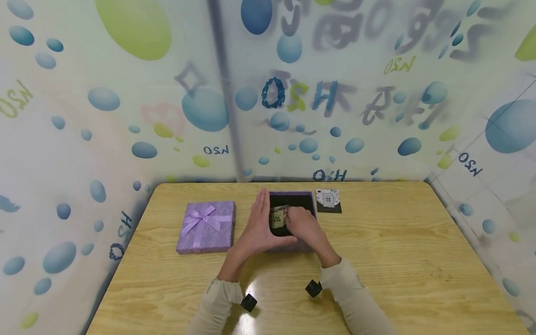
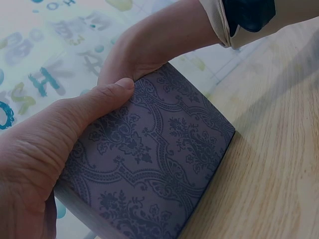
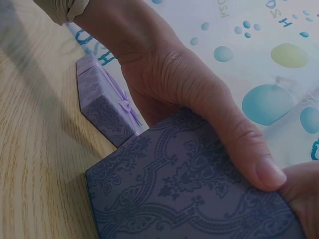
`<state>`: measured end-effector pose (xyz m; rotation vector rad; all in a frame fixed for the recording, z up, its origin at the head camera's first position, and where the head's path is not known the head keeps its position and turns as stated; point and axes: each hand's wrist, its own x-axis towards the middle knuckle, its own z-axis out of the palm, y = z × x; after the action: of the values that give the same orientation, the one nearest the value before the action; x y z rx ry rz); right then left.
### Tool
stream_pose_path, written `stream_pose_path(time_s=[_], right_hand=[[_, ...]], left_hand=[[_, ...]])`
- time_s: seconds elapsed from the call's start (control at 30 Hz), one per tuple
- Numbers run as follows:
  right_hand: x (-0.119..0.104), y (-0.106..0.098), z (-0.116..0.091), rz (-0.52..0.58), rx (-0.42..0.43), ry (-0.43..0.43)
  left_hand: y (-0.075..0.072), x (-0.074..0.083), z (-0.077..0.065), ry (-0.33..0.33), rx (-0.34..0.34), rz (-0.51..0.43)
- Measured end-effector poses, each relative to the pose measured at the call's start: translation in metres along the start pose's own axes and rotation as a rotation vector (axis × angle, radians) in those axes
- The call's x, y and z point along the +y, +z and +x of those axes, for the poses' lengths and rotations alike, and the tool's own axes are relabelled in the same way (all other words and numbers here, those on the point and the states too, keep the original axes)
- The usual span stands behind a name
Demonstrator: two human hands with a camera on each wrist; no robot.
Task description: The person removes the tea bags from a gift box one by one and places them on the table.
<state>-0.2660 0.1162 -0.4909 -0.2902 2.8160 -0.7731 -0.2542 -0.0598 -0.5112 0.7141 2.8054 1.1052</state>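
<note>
At the far middle of a wooden table (image 1: 377, 260), we see a person working over an open purple gift box (image 1: 293, 244), its black-lined inside facing up and its damask-patterned near wall (image 2: 149, 169) standing upright on the tabletop. The left hand (image 1: 257, 228) braces the box from its left side: the fingers lie straight and together along the left wall, pointing toward the far edge, while the thumb (image 2: 107, 97) is laid along the top of the near rim, as the left wrist view shows, so the box is clasped between thumb and fingers. The right hand (image 1: 303, 225) reaches down into the box from the near right, fingers curled over a small pale packet (image 1: 278, 217) with dark print that sits in the left part of the black interior; we cannot tell for certain whether the fingertips pinch the packet or only press on it. In the right wrist view the two thumbs meet at the near rim. Just to the left of the box, lying flat and apart from it, is its purple lid (image 1: 206, 226) tied with a lilac ribbon bow (image 1: 204, 216). Just beyond the box's far right corner lies a small sachet (image 1: 328, 199) on a black card. Both forearms wear pale sleeves (image 1: 356, 298), and a bubble-patterned curtain (image 1: 104, 102) encloses the table.
</note>
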Motion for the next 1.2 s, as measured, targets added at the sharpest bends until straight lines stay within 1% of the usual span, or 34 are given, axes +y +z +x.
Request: stream_pose_path(time_s=[0.2, 0.4, 0.7, 0.93, 1.2], right_hand=[[0.0003, -0.0006, 0.0013, 0.001, -0.007, 0.005], [0.001, -0.0007, 0.0017, -0.001, 0.015, -0.026], [0.0016, -0.003, 0.0033, 0.048, -0.005, -0.027], [0.001, -0.0066, 0.0026, 0.085, 0.032, -0.03], [0.0018, -0.0053, 0.0022, 0.119, 0.054, -0.027]], left_hand=[[0.0002, 0.0001, 0.0002, -0.002, -0.006, 0.0], [-0.0003, 0.0016, 0.0004, -0.006, -0.005, 0.002], [-0.0001, 0.0023, 0.0004, -0.008, -0.008, -0.001], [-0.0012, 0.0022, 0.0018, -0.011, -0.013, 0.007], [-0.0008, 0.0008, -0.0001, -0.011, -0.016, 0.004]])
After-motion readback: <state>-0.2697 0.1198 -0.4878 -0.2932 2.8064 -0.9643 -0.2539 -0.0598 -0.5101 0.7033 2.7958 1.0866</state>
